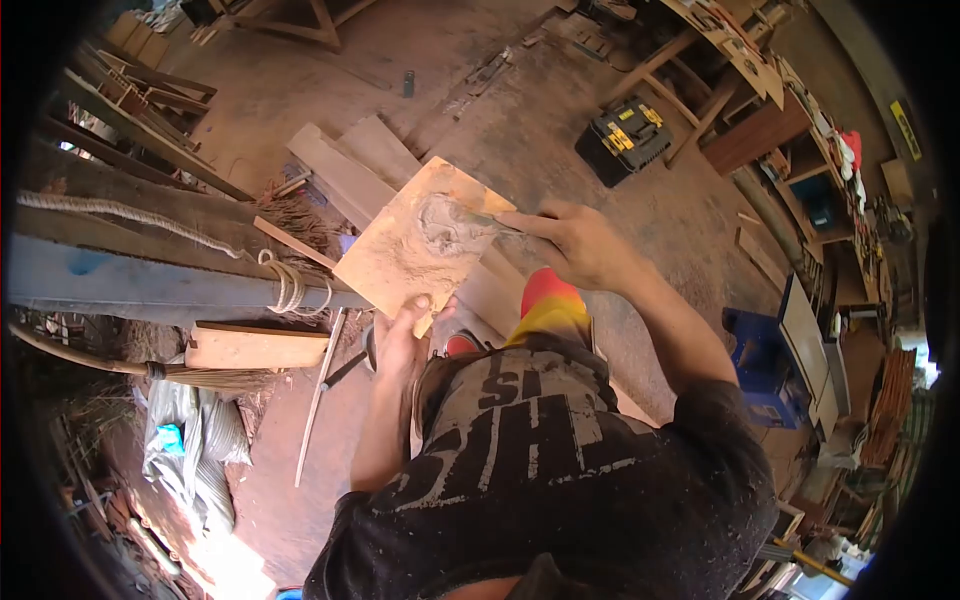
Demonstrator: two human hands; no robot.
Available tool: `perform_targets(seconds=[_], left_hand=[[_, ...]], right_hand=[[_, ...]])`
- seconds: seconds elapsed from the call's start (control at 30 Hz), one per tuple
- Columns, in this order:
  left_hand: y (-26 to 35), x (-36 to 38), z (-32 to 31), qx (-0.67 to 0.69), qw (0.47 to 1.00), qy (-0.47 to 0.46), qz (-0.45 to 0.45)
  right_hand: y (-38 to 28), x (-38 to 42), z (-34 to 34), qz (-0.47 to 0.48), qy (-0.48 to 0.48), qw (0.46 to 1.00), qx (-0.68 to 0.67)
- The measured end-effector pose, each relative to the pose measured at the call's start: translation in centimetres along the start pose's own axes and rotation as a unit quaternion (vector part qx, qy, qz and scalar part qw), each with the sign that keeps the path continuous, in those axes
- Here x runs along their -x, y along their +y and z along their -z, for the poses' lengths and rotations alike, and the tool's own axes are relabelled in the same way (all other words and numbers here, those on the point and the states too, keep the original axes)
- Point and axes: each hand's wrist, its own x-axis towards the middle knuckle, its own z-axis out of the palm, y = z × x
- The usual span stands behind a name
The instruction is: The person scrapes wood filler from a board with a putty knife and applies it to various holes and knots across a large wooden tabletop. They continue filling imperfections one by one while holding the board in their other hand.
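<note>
My left hand (403, 335) grips the near corner of a square wooden board (385, 262), thumb on top, holding it up in front of me. A mound of greyish-brown paste (440, 225) lies on the board's upper right part, with thinner smears around it. My right hand (580, 243) is closed around a putty knife (485, 217), its index finger stretched along the tool. The blade reaches over the board's right edge to the paste; its tip is hard to make out against it.
A black and yellow toolbox (625, 138) stands on the floor ahead to the right. Loose planks (345, 175) lie beyond the board. At the left runs a beam (150, 285) with rope (290, 285) tied round it. A blue box (765, 365) stands at right, near a cluttered workbench (760, 130).
</note>
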Motion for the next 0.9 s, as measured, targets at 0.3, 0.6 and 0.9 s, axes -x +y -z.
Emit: perform_targets(seconds=[0.3,0.6,0.9], left_hand=[[-1.0,-9.3,-2.2,0.011,1.000,0.026,-0.012],[-1.0,-29.3,-13.1,0.015,0.994,0.085,-0.066],[3.0,-40.9,-22.0,0.048,0.991,0.110,-0.064]], right_hand=[[7.8,-11.0,4.5,0.071,-0.210,0.938,0.265],[27.9,-27.3,13.3,0.128,-0.269,0.950,0.094],[40.2,-40.7,20.2,0.133,-0.268,0.845,-0.443]])
